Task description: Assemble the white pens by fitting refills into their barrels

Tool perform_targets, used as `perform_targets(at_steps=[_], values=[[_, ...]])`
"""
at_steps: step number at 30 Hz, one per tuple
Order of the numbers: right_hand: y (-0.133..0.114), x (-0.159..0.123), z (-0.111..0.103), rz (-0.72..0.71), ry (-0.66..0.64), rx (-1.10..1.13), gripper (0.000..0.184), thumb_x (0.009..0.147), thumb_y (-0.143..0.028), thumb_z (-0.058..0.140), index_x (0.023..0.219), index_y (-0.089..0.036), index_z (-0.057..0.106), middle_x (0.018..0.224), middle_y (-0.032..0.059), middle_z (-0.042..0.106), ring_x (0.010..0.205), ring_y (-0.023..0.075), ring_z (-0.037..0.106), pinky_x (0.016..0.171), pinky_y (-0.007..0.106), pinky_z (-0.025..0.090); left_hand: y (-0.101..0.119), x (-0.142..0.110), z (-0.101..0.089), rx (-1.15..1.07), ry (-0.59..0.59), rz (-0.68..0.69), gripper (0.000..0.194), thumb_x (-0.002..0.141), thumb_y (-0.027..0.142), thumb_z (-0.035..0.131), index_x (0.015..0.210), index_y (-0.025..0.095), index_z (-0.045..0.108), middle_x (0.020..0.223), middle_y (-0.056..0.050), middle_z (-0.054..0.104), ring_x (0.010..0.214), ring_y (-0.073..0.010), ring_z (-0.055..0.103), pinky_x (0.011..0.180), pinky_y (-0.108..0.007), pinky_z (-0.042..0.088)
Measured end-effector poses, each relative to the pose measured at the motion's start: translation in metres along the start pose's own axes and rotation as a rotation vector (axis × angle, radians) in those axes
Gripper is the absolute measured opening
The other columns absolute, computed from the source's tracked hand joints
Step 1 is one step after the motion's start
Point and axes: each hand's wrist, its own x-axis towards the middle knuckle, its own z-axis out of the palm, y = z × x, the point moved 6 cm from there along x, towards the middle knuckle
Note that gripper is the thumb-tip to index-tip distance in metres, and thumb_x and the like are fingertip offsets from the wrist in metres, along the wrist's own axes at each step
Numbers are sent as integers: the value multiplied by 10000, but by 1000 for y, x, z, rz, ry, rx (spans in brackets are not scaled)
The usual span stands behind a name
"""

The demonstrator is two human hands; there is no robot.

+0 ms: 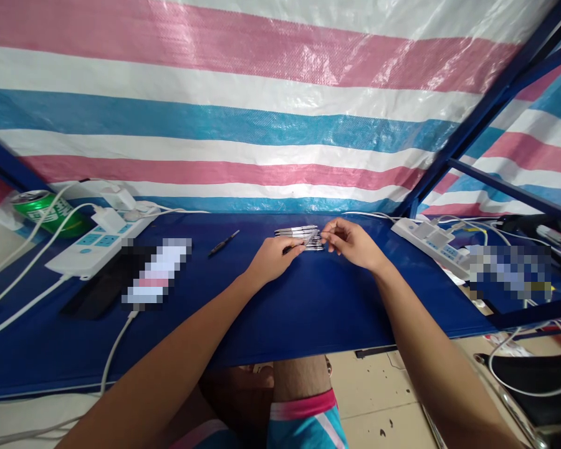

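Left hand (273, 260) and right hand (353, 243) meet at a row of slim pens (299, 232) on the blue-covered bench (308, 318). Both grips are narrow, closed on a single pen (311, 237) lying across the row's near edge. A small screwdriver (223, 242) lies left of the row.

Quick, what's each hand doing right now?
Left hand: closed, holding a slim pen-like item.
Right hand: closed to a pinch on the same item's upper end.
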Motion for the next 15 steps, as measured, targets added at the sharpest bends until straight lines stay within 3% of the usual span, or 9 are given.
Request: perform_targets(at_steps=[6, 12, 15], values=[[-9, 4, 2, -40, 143, 95, 448, 940, -670, 719, 1040, -234, 688, 890, 48, 699, 677, 182, 598, 611, 342, 507, 2, 1, 2, 44, -13, 36, 292, 1047, 415, 610, 1160, 270, 837, 1070, -20, 835, 937, -239, 749, 834, -337, 522], [-6, 4, 8, -17, 57, 67, 481, 935, -691, 718, 1026, -220, 699, 813, 27, 663, 631, 159, 561, 599, 321, 496, 2, 0, 4, 56, -5, 84, 293, 1053, 389, 606, 1185, 267, 837, 1033, -26, 835, 931, -235, 742, 830, -335, 518], [-4, 3, 11, -7, 28, 89, 504, 940, -685, 719, 1118, -214, 711, 834, 27, 683, 626, 154, 580, 585, 311, 507, 2, 0, 4, 38, -13, 77, 296, 1045, 388, 617, 1189, 255, 840, 978, -28, 834, 866, -225, 727, 805, -326, 515]])
